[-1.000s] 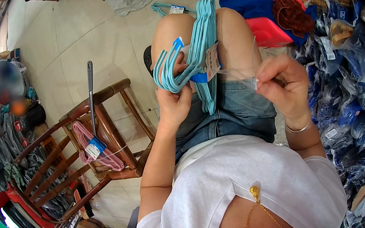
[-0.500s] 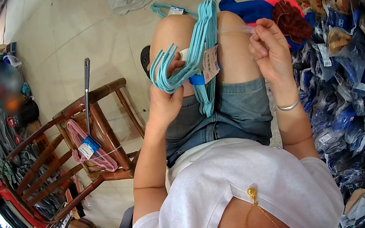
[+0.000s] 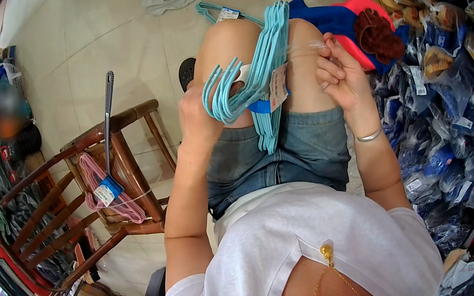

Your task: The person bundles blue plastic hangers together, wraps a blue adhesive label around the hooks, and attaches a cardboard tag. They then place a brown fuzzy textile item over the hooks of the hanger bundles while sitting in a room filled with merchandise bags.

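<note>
The left hand (image 3: 199,113) is curled around the hook end of the hangers (image 3: 271,47), a light-blue bundle lying slantwise across the person's lap, between and over the thighs (image 3: 224,47). Its fingers are grasping, though part of that grip is hidden behind the hooks. The right hand (image 3: 348,74) is apart from the bundle, just to its right, thumb and forefinger pinching a thin clear strip (image 3: 304,46) that runs toward the hangers; its other fingers are loosely bent. Where the strip's far end sits cannot be told. A white tag (image 3: 279,86) and a blue band (image 3: 261,107) lie against the bundle's right side. A hard tug on the strip could snap it or let it spring back and cling to itself, since it looks so thin. A sideways pull might also twist the bundle or crease the tag. Only the left hand grips the hangers, so a slackened hold could let them fan out or slide off the lap onto the floor (image 3: 106,50), near the loose hanger (image 3: 252,18) beyond the knees.
</note>
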Motion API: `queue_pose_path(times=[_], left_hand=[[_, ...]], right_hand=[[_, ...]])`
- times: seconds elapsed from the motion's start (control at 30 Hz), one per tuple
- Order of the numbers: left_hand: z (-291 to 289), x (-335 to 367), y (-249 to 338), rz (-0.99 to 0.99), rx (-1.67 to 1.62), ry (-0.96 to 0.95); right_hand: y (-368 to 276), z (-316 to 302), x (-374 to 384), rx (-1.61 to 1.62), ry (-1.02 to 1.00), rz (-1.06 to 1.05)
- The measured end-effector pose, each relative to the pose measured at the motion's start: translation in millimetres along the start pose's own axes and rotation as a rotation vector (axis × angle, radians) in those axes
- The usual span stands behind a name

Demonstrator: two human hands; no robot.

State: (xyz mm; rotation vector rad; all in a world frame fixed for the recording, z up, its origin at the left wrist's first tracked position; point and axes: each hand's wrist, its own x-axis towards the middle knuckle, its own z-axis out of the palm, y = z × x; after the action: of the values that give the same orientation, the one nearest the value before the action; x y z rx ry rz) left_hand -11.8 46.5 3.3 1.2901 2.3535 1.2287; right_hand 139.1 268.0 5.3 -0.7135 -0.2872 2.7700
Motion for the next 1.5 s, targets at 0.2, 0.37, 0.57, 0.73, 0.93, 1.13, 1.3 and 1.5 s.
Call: queue_pose_path(times=[0.2, 0.37, 0.57, 0.73, 0.93, 1.13, 1.3, 1.5], left_hand=[[-4.2, 13.6, 0.6, -0.064, 0.174, 0.035], [-6.2, 28.8, -1.6, 0.077, 0.206, 0.044], [4.0, 33.1, -12.4, 0.137, 0.151, -0.004], [5.9, 35.3, -11.8, 0.128, 0.136, 0.0], [7.9, 40.6, -13.3, 0.163, 0.085, -0.009], [15.3, 52.6, -25.3, 0.204, 0.019, -0.163], [21.8, 51.8, -34.4, 0.197, 0.007, -0.148], [26.4, 51.7, -26.0, 0.201, 0.04, -0.082]], right_hand=[[2.1, -7.7, 2.2, -0.151, 0.07, 0.068], [-1.0, 5.1, -2.9, -0.144, 0.056, 0.08], [-9.9, 3.4, -5.9, 0.114, -0.032, 0.081], [-5.1, -7.2, -1.1, 0.343, -0.062, 0.116], [9.0, -4.8, 7.3, 0.424, -0.087, 0.084], [16.8, 0.4, 9.1, 0.484, -0.097, 0.173], [16.3, -4.2, 5.2, 0.432, -0.037, 0.194], [20.5, -1.2, 2.8, 0.272, 0.105, 0.297]])
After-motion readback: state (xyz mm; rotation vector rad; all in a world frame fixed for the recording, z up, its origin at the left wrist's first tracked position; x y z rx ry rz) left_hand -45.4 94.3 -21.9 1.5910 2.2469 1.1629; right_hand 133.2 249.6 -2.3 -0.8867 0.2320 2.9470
